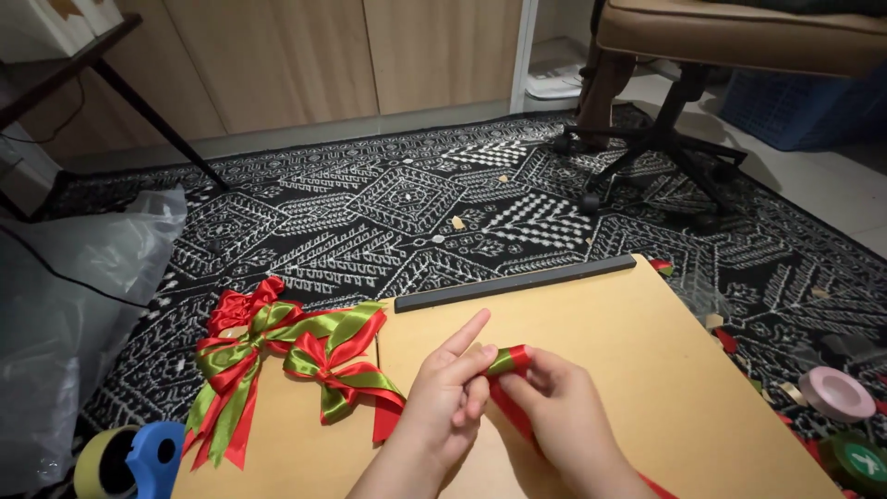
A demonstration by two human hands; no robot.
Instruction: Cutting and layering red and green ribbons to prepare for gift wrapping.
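Both hands meet over the middle of a light brown wooden board surface (647, 370), which has a dark flat bar (515, 283) lying along its far edge. The left hand (450, 399) pinches a small folded loop of red and green satin ribbon (509, 360) between thumb and curled fingers, its index finger pointing straight out and up, away from the fold. The right hand (565, 416) closes on the same ribbon from the other side, thumb and fingertips pressed against the loop, so each grip is clenched on the ribbon and the two hands touch at the fold. A red tail of that ribbon runs down beneath the right palm toward the near edge of the surface. To the left, at the corner of the board, lies a finished bow of red and green satin ribbon (337, 365) with several loops and hanging tails, and just beyond it, on the rug, a second, larger red and green bow (236, 356) touches the first. A yellow roll of tape in a blue dispenser (129, 460) sits at the lower left, near a crumpled grey plastic bag (74, 305). On the right, off the board, a pink spool of ribbon (836, 393) and a dark green spool (857, 459) rest on the black and white patterned rug (416, 212), where small scraps are scattered. A brown office chair on a black wheeled base (665, 129) stands well apart at the far side.
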